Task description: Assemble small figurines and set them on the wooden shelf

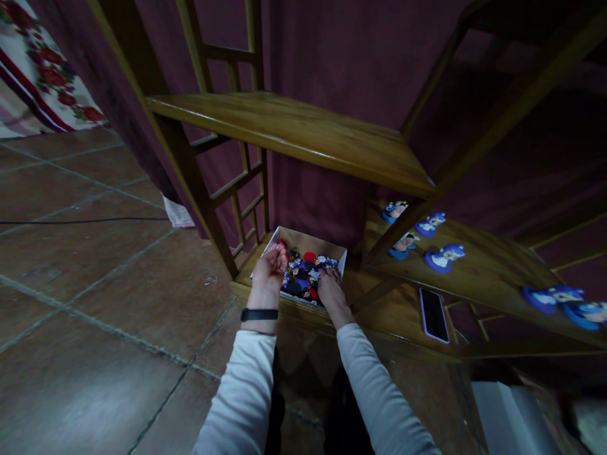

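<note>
Wrinkled pale-grey fabric sleeves (237, 392) lead to two bare hands, with a smooth black wristband (259, 315) around the left wrist. The left hand (270, 268) is at the left edge of an open, rectangular white cardboard box (322, 244) with a tan inner wall; its fingers curl beside a small red piece, and I cannot tell whether they grip it. The right hand (332, 289) reaches over the box's right edge, fingers bent down among small, glossy figures (298, 272) in red, black, blue and white; its grasp cannot be told. These figures fill the box, which sits at the left end of a varnished brown wooden lower shelf (379, 309). Towards that shelf's right end, near the front edge, lies a flat, dark-screened phone (433, 315) with a pale purple rim. Rounded blue-and-white figurines (444, 258) on disc bases stand along a wooden side shelf (493, 265), two partly hidden by a slanting post (397, 232). A thick upper shelf (294, 129) overhangs the box, beside a wooden lattice (234, 184); behind hangs a plum-coloured curtain (327, 57).
</note>
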Action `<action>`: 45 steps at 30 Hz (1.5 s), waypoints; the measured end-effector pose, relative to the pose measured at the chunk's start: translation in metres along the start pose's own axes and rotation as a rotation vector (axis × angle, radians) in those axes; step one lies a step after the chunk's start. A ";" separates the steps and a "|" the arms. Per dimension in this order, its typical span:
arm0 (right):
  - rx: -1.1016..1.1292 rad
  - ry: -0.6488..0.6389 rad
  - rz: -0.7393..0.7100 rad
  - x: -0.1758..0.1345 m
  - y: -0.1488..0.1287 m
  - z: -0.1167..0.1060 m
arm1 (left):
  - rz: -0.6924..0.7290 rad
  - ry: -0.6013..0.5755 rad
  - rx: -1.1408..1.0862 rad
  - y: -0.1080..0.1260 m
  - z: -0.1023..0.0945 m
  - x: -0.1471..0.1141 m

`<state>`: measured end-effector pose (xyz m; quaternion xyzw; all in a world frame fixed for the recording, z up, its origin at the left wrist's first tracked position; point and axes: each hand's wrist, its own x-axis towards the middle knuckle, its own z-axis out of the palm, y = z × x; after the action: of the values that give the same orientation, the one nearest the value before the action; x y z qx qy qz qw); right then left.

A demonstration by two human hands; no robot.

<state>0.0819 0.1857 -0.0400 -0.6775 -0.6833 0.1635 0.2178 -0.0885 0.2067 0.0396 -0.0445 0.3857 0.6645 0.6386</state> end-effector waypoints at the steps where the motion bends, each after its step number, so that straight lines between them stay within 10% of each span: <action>1: 0.030 -0.031 0.013 0.002 -0.001 0.002 | -0.003 -0.002 -0.004 0.001 0.000 0.000; 24: -0.324 -0.187 0.080 0.019 -0.011 -0.003 | -0.011 -0.010 -0.035 0.018 -0.003 -0.001; 45: 0.013 -0.145 0.052 0.020 -0.019 0.000 | 0.012 -0.017 -0.053 0.026 -0.006 -0.002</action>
<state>0.0661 0.2055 -0.0292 -0.6798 -0.6785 0.2221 0.1681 -0.1138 0.2047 0.0478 -0.0535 0.3626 0.6787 0.6364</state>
